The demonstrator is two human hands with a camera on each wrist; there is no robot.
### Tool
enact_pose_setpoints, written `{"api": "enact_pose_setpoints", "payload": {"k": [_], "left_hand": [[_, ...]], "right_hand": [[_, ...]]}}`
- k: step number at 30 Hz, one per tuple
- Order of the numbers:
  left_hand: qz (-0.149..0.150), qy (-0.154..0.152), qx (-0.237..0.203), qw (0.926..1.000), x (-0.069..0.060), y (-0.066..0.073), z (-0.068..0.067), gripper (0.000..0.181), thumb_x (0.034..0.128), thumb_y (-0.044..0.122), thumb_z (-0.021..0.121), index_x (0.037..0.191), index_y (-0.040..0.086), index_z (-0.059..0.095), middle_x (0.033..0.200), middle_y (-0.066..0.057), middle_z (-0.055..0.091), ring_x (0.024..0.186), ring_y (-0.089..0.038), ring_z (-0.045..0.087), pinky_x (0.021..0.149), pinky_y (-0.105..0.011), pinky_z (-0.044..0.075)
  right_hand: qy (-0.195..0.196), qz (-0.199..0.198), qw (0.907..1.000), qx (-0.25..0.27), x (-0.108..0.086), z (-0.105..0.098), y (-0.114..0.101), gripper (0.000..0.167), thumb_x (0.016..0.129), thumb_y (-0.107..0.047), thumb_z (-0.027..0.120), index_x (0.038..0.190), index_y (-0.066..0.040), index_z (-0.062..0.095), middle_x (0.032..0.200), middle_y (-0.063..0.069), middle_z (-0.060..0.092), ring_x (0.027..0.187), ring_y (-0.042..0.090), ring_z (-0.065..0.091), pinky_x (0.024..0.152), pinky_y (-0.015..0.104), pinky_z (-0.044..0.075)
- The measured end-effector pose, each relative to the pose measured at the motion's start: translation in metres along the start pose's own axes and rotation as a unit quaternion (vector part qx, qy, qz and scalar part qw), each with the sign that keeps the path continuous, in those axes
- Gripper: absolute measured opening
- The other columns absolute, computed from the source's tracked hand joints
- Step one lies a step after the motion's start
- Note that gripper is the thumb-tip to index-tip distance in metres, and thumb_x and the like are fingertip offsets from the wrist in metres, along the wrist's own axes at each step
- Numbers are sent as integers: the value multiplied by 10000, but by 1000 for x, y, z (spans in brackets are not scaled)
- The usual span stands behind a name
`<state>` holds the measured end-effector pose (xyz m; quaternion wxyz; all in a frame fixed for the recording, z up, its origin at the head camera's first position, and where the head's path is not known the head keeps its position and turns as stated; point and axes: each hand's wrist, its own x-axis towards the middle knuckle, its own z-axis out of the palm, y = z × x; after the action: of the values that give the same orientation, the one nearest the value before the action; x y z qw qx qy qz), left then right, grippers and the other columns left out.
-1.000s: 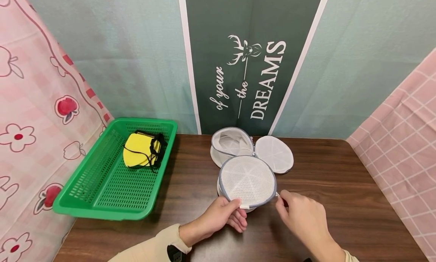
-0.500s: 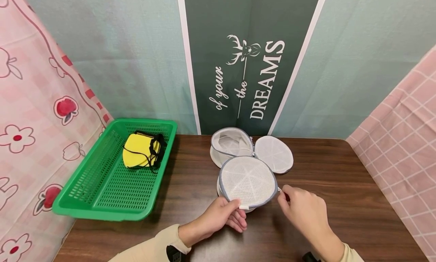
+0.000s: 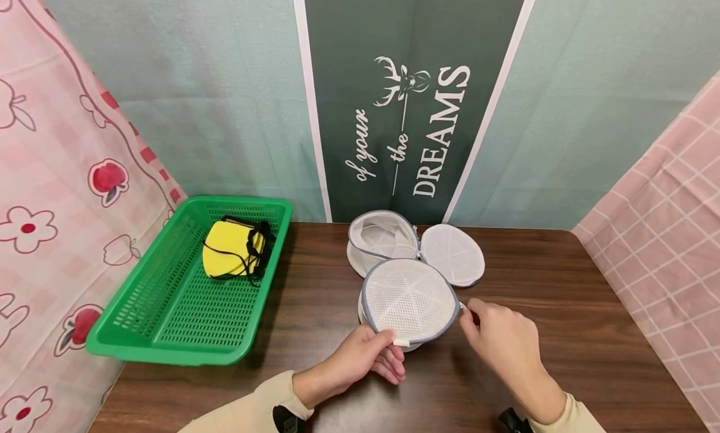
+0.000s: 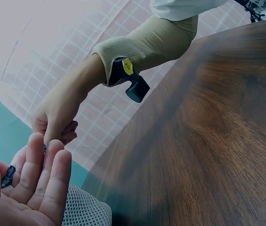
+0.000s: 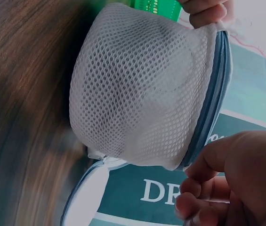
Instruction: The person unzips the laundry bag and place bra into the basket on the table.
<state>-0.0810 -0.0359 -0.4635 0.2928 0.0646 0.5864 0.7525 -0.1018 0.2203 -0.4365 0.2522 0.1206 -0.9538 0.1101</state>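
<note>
A round white mesh laundry bag [image 3: 410,298] with a blue-grey zipped rim stands on the table, its mesh lid lying over the top. My left hand [image 3: 360,361] pinches the small white tab at the front of the rim between thumb and fingers. At the rim's right side, my right hand [image 3: 506,345] pinches the zipper pull, which its fingers mostly hide. The right wrist view shows the mesh side wall and the blue zipper band [image 5: 210,103] running to my right fingertips. Mesh and my left fingers [image 4: 60,176] appear in the left wrist view.
Behind it sits a second mesh bag [image 3: 360,255], unzipped, its round lid [image 3: 452,255] folded out to the right. On the left, a green plastic basket [image 3: 163,353] holds folded yellow items [image 3: 230,248] with black cords. A curtain [image 3: 236,108] hangs along the table's back edge.
My right hand has moved a little away from me along the right side of the rim, carrying the zipper pull. My left hand stays almost still on the tab.
</note>
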Motion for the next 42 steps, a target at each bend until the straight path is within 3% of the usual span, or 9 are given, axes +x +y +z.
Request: {"api": "enact_pose_setpoints", "payload": {"k": [16, 24, 30, 42], "left_hand": [[-35, -6, -3, 10000, 1, -1, 1, 361, 1030, 168, 477, 829, -87, 632, 700, -190, 689, 589, -143, 673, 616, -289, 603], [-57, -44, -23, 10000, 0, -1, 0, 366, 1033, 177, 480, 830, -86, 633, 697, -176, 689, 584, -146, 673, 611, -296, 603], [-21, -79, -18, 10000, 1, 1, 0, 355, 1041, 177, 464, 845, -68, 630, 692, -96, 681, 607, -139, 676, 619, -285, 601], [64, 129, -116, 9998, -3, 7, -2, 417, 1078, 279, 461, 873, -48, 619, 695, -53, 660, 625, -136, 682, 602, -258, 588]], "right_hand": [[-103, -41, 9999, -26, 14, 8, 11, 352, 838, -170, 689, 605, -203, 427, 487, -41, 336, 413, 205, 304, 360, 359, 243], [-170, 74, 9998, 1, 14, 7, 11, 355, 848, -170, 682, 606, -208, 425, 489, -39, 333, 413, 213, 305, 365, 364, 244], [-182, 70, 9998, 2, 13, 8, 10, 358, 848, -166, 681, 602, -206, 424, 484, -42, 326, 417, 199, 301, 365, 360, 244], [-30, -145, 9999, 69, 4, 4, 2, 392, 822, -136, 642, 579, -221, 347, 504, -85, 233, 457, 151, 221, 375, 310, 179]]}}
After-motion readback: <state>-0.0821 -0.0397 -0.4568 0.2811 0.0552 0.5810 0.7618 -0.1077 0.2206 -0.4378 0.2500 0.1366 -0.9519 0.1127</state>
